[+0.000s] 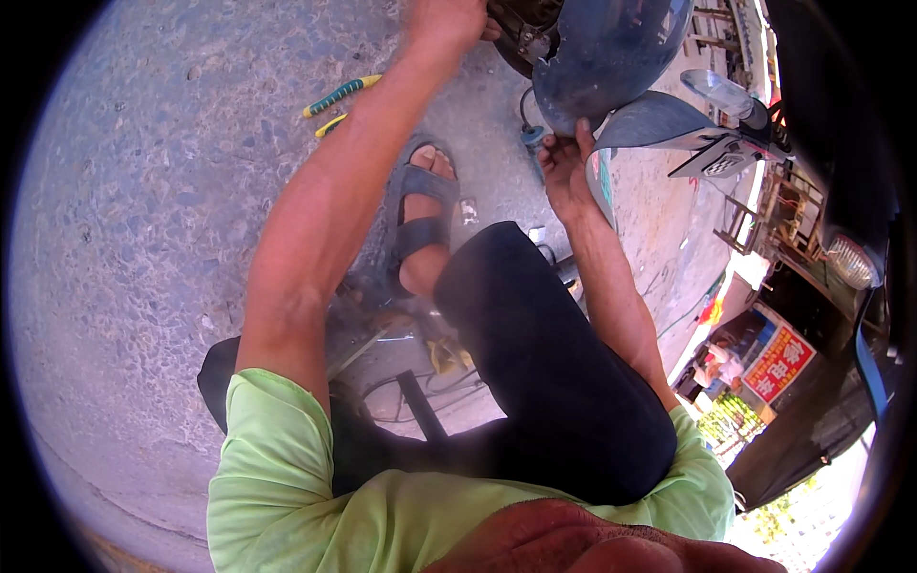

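blue shell: long axis points toward right fingers

Left hand cropped, tool partly hidden

Scuffed blue-grey curved panel, jagged-edged, beside dark rounded part.

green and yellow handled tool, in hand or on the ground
On the ground: its green-and-yellow handles lie there, apart from the left hand and right hand.
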Demonstrator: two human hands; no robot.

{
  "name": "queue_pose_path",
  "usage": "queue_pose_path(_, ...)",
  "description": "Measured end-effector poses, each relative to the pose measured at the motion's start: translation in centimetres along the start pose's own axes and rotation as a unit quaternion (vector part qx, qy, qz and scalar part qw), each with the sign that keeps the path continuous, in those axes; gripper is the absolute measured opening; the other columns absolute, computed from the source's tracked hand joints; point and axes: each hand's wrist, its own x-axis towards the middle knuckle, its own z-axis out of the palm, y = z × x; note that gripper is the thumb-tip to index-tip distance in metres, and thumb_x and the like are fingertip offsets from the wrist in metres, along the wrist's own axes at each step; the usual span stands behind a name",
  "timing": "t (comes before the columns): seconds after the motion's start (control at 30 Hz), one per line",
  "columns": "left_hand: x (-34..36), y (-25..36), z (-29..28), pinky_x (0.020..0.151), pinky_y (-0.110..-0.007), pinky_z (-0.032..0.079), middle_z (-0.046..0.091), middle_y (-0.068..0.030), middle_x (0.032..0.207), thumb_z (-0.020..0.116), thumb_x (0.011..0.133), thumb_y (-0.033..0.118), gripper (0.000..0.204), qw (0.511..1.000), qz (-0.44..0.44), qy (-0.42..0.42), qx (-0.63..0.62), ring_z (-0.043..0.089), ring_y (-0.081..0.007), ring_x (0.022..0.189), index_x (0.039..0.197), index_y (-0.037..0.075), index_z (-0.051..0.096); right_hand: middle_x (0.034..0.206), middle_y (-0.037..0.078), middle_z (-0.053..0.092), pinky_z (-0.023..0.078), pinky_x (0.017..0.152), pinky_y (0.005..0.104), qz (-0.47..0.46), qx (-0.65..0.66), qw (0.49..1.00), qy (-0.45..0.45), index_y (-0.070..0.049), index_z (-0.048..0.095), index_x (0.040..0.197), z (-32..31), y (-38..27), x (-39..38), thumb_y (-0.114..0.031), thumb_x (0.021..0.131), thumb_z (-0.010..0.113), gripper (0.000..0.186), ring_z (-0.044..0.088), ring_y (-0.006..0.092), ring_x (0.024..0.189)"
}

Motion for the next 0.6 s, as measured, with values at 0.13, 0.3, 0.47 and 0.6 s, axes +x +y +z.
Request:
queue_pose_path(0.13, -1.1, 0.9, 1.3, 0.056, -0.036, 0.052, 0.065, -0.0120, 0.069, 0.066, 0.094, 0.036, 0.038, 1.000, -0.007, -0.026, 0.010, 0.064, -0.0217, 0.056, 0.089, -0.001, 0.061, 0.095, 0.003, 0.059, 0.046, 0.074, 0.0303, -0.001, -0.008, 1.000, -0.004, -0.008, 0.059, 0.111, 0.2, 0.1, 0.1, -0.038, 0.095, 0.066, 0.035, 0.055, 0.0166, 0.086)
queue_pose_path(0.3, -2.2, 2.2, 1.6, 0.053, -0.037, 0.050, 0.064, -0.0119, 0.065, 0.064, 0.094, 0.033, 0.035, 0.997, -0.043, -0.066, -0.017, 0.063, -0.0222, 0.054, 0.087, 0.000, 0.061, 0.097, 0.004, 0.061, 0.047, 0.075, 0.0311, 0.016, 0.011, 1.000, -0.005, -0.008, 0.060, 0.109, 0.3, 0.4, 0.0, -0.039, 0.094, 0.068, 0.035, 0.056, 0.0178, 0.088)
queue_pose_path(0.47, -2.8, 2.2, 1.8, 0.051, -0.037, 0.049, 0.062, -0.0117, 0.062, 0.063, 0.094, 0.031, 0.032, 0.998, -0.014, -0.061, -0.030, 0.061, -0.0227, 0.051, 0.086, 0.000, 0.060, 0.099, 0.005, 0.063, 0.047, 0.078, 0.0328, 0.042, 0.062, 0.996, -0.037, -0.008, 0.062, 0.109, 0.5, 1.0, 0.4, -0.040, 0.091, 0.070, 0.037, 0.057, 0.0195, 0.091)
queue_pose_path(0.6, -2.9, 2.3, 2.0, 0.050, -0.037, 0.048, 0.061, -0.0118, 0.062, 0.063, 0.094, 0.031, 0.033, 0.998, -0.025, -0.056, -0.023, 0.060, -0.0227, 0.050, 0.085, 0.000, 0.060, 0.103, 0.006, 0.064, 0.049, 0.082, 0.0340, 0.044, 0.063, 0.996, -0.052, -0.008, 0.061, 0.111, 0.5, 1.0, 0.5, -0.039, 0.091, 0.069, 0.038, 0.059, 0.0212, 0.097)
